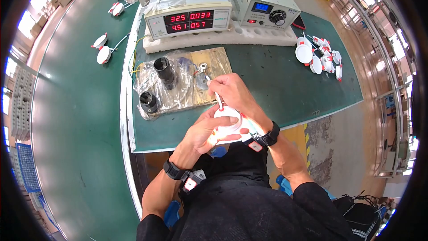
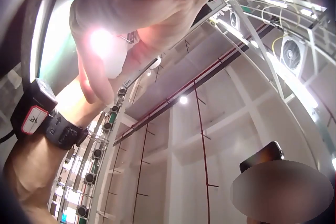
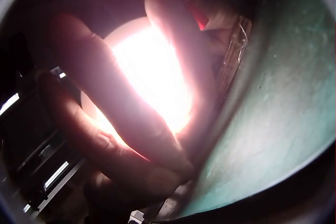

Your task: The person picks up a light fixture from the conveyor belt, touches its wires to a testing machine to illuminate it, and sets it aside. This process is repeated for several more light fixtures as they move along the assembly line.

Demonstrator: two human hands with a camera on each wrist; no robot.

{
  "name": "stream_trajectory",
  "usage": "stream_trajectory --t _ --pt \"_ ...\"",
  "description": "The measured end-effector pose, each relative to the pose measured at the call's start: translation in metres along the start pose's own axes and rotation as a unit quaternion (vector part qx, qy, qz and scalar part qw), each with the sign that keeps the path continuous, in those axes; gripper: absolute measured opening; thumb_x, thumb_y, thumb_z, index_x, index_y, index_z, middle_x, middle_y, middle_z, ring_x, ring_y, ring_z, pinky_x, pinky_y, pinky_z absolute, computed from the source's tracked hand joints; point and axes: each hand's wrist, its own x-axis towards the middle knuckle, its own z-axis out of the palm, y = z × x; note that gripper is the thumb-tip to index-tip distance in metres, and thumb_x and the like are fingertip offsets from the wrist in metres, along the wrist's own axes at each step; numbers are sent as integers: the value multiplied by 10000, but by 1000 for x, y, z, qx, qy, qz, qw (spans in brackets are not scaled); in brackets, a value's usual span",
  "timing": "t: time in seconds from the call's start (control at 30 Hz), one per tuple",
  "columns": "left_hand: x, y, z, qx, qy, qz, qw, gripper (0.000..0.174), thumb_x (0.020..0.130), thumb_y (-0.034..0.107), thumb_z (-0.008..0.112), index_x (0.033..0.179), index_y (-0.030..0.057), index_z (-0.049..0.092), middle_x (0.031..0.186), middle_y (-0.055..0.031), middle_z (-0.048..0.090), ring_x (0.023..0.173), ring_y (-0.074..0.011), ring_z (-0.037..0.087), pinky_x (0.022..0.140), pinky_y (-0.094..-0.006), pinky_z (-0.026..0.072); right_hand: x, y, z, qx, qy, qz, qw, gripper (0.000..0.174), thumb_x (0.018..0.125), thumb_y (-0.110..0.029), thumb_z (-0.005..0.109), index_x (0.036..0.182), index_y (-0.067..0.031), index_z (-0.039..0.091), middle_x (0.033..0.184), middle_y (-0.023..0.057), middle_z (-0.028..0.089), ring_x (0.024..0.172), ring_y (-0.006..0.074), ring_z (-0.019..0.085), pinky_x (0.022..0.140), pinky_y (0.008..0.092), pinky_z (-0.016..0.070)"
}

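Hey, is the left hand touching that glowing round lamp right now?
Touching. In the head view the left hand curls its fingers and thumb round the rim of the lit round lamp, with no gap between them.

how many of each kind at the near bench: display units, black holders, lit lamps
display units: 2, the red-digit meter and the blue-display box
black holders: 2, the upper black holder and the lower black holder
lit lamps: 1, the lit lamp, gripped by the left hand and the right hand
total: 5
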Motion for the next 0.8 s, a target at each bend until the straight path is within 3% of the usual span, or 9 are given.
stream_trajectory --t 0.3,0.4,0.5,0.6,0.8 --pt "2 0 -3 3 -8 -3 1000 452 907 -9 647 1318 -40 461 1214 -232 634 1023 -396 710 756 -375 672 -1 -2 0 5 -7 8 1000 319 915 -212 592 749 48 673 577 44 558 539 102 495 519 319 413" --pt "0 3 -2 -6 -19 -15 1000 442 903 -23 657 1293 -23 449 1194 -210 630 1030 -368 710 859 -427 637 -2 -1 -1 10 -9 8 1000 324 919 -215 593 749 50 670 581 41 559 542 100 494 520 318 413" --pt "0 4 -1 2 -15 -17 1000 426 903 -15 667 1278 -20 467 1190 -202 637 1031 -360 712 858 -423 638 -2 -2 -1 14 -9 11 1000 330 921 -217 591 740 50 665 584 36 559 546 97 496 520 314 412" --pt "0 1 -2 6 -14 -1 1000 391 913 20 679 1266 -22 515 1172 -201 664 1002 -375 722 757 -379 668 -1 -1 -1 2 -7 2 1000 331 919 -216 589 733 48 662 582 35 557 548 94 498 519 312 411" --pt "1 0 -3 21 -8 -2 1000 387 917 33 690 1263 -9 523 1160 -188 673 973 -372 730 743 -370 669 -3 -4 1 13 -1 16 1000 332 916 -215 587 726 48 659 560 37 544 540 96 496 518 316 410"
